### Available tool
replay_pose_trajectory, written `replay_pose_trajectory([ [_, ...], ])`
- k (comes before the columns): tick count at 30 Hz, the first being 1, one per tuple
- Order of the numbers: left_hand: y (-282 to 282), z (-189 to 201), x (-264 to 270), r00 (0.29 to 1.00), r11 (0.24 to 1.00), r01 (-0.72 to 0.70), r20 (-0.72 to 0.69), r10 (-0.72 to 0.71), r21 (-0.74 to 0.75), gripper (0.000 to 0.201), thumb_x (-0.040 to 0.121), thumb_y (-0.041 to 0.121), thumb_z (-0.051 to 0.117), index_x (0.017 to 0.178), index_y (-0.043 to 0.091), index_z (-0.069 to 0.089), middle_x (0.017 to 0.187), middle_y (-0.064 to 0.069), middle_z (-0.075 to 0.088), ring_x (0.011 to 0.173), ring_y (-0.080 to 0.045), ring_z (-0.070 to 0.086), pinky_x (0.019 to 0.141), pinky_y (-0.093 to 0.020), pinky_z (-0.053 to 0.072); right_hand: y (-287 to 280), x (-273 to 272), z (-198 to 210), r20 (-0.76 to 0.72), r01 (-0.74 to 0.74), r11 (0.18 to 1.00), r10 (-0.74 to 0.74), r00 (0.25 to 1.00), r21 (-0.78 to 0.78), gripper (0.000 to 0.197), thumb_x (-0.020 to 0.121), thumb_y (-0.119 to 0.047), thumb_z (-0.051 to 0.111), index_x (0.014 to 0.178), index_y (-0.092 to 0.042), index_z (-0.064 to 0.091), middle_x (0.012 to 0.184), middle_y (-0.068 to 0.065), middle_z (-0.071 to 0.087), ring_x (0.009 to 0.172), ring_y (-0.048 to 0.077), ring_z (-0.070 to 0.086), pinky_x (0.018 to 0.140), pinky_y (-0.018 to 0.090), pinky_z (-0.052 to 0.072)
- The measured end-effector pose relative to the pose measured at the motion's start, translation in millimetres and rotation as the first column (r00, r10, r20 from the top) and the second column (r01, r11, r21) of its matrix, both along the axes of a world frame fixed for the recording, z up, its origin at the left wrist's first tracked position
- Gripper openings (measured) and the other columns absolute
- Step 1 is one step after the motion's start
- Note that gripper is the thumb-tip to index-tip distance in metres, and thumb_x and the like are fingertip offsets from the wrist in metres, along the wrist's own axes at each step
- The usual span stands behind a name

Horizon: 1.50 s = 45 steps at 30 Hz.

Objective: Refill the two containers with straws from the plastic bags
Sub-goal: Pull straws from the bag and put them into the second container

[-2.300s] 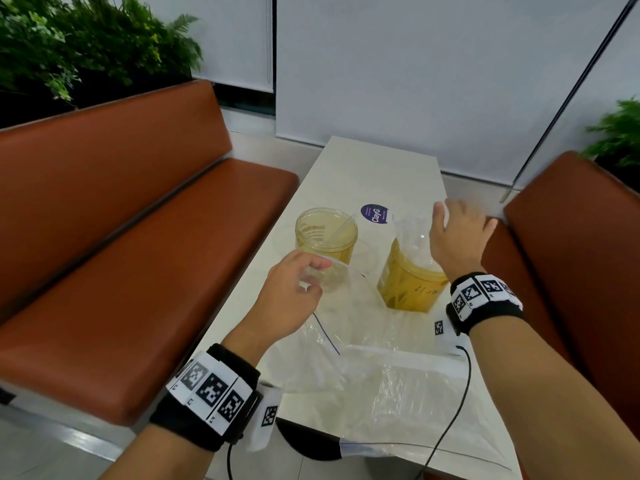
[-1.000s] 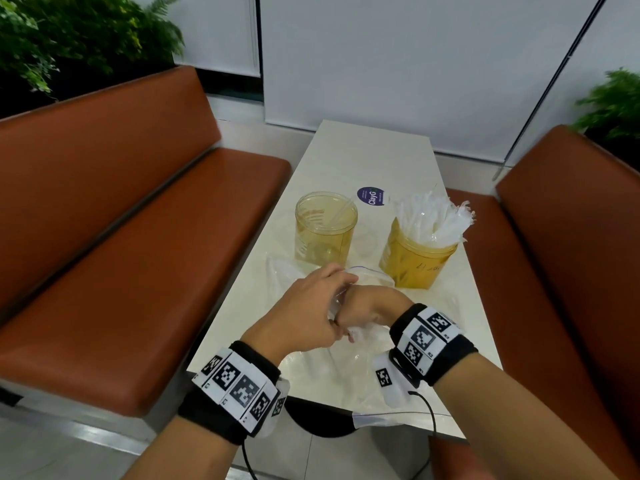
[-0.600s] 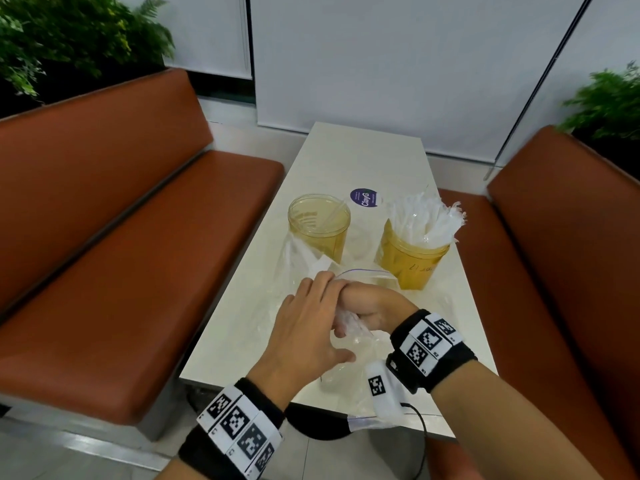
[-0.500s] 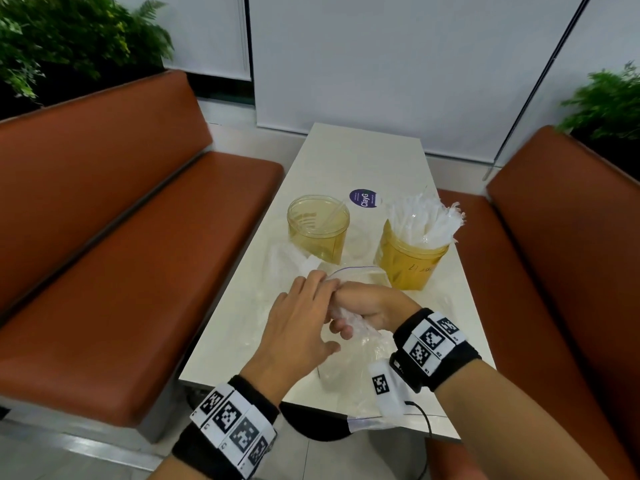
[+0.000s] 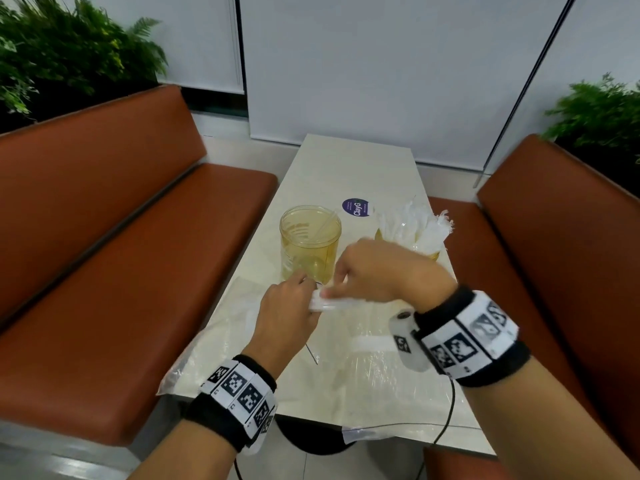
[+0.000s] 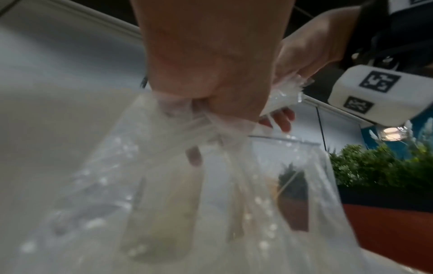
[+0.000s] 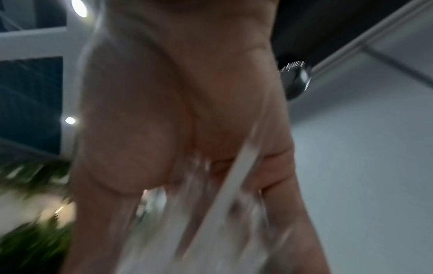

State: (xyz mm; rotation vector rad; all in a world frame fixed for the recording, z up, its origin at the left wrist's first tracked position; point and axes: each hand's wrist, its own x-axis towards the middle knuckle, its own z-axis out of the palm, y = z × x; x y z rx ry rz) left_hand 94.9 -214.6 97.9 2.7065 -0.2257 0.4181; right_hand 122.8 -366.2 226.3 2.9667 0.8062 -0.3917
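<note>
On the pale table (image 5: 346, 168), the left amber container (image 5: 310, 244) holds a single straw. The right container (image 5: 434, 252) is mostly hidden behind my right hand and is packed with white wrapped straws (image 5: 414, 226). In front of the left container, my left hand (image 5: 299, 289) grips the mouth of a clear plastic bag (image 5: 221, 341). My right hand (image 5: 334, 284) holds a bundle of wrapped straws (image 5: 332, 304) at that mouth. In the left wrist view the bag (image 6: 211, 194) hangs from my left hand's fingers (image 6: 194, 157), with the straw bundle (image 6: 286, 92) just beyond. The right wrist view is blurred.
A second flat clear bag (image 5: 381, 375) lies at the table's near edge, partly hanging over it. A round blue sticker (image 5: 356, 207) sits behind the containers. Brown benches (image 5: 121, 254) flank both sides of the table, and a black cable (image 5: 448, 410) hangs from my right wrist.
My right hand has risen and turned, drawing a bundle of straws out of the bag's mouth. My left hand has shifted left and still holds the bag.
</note>
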Motion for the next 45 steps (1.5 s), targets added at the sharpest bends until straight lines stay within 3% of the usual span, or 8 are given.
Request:
replay_pose_trajectory([
  [7,-4,16,9,0.998,0.979,0.006,0.062,0.007,-0.206,0.02,0.085,0.018,0.075,0.101,0.009,0.067,0.098,-0.004,0.064,0.074,-0.028,0.064,0.061,-0.032,0.04,-13,-13,8,0.102,-0.011,0.461,-0.173,0.98,0.887,0.046,0.099,-0.057,0.049,0.095,-0.023,0.08,0.096,-0.015,0.077,0.098,-0.003,0.068,0.09,0.021,0.052],
  [11,-10,20,14,0.998,0.952,0.019,0.069,0.002,-0.306,0.026,0.086,0.017,0.075,0.11,0.012,0.068,0.101,-0.001,0.067,0.079,-0.026,0.067,0.063,-0.037,0.051,10,-10,-22,0.186,-0.115,0.504,-0.093,0.978,0.856,0.031,0.1,-0.034,0.061,0.09,-0.013,0.081,0.085,-0.005,0.078,0.085,0.008,0.073,0.084,0.039,0.057],
  [17,-2,23,16,0.989,0.933,-0.01,0.136,0.062,-0.36,0.019,0.083,0.019,0.077,0.08,0.009,0.061,0.075,0.006,0.049,0.061,-0.024,0.054,0.054,-0.031,0.035,-6,-1,-19,-0.063,0.023,-0.215,-0.18,0.982,0.976,0.059,0.083,-0.057,0.072,0.112,-0.007,0.064,0.099,0.022,0.073,0.099,0.028,0.072,0.085,0.032,0.058],
  [22,-12,31,16,0.992,0.837,0.084,0.123,-0.02,-0.541,0.015,0.081,0.014,0.067,0.095,0.017,0.072,0.075,0.01,0.067,0.07,-0.013,0.068,0.059,-0.031,0.057,34,-6,-71,-0.155,0.165,0.056,-0.147,0.977,0.985,0.026,0.081,-0.014,0.082,0.104,-0.012,0.069,0.095,0.004,0.076,0.091,0.016,0.074,0.078,0.029,0.058],
  [26,-11,30,15,0.998,0.782,0.055,0.053,-0.028,-0.621,0.019,0.084,0.003,0.071,0.099,0.014,0.07,0.075,0.015,0.064,0.072,-0.012,0.07,0.053,-0.009,0.045,50,-4,-59,-0.238,0.251,0.053,-0.185,0.954,0.967,0.025,0.099,-0.027,0.063,0.087,-0.01,0.076,0.084,0.004,0.078,0.087,0.017,0.076,0.084,0.035,0.06],
  [32,-9,14,22,1.0,0.831,-0.011,0.003,0.015,-0.557,0.043,0.075,0.049,0.084,0.082,0.016,0.058,0.08,0.001,0.059,0.068,-0.015,0.059,0.055,-0.022,0.04,29,10,18,-0.134,0.126,-0.061,-0.158,0.978,0.99,0.03,0.103,-0.025,0.059,0.078,-0.008,0.059,0.058,0.007,0.057,0.054,0.027,0.061,0.065,0.047,0.057],
  [37,-4,0,22,0.999,0.785,0.023,-0.013,-0.039,-0.619,0.034,0.073,0.035,0.089,0.095,0.029,0.064,0.102,0.016,0.062,0.087,-0.005,0.066,0.075,-0.029,0.057,-29,40,86,0.026,-0.097,-0.261,-0.262,0.965,0.96,0.031,0.103,-0.023,0.057,0.073,-0.014,0.057,0.055,0.0,0.054,0.05,0.022,0.054,0.063,0.048,0.055],
  [45,-3,-3,25,0.998,0.775,0.067,0.028,-0.064,-0.629,0.028,0.079,0.024,0.086,0.099,0.026,0.067,0.106,0.012,0.062,0.087,-0.006,0.067,0.074,-0.026,0.056,-94,131,41,0.061,-0.148,-0.109,-0.57,0.819,0.983,0.028,0.1,-0.032,0.059,0.088,-0.007,0.055,0.06,0.0,0.051,0.05,0.012,0.051,0.055,0.032,0.045],
])
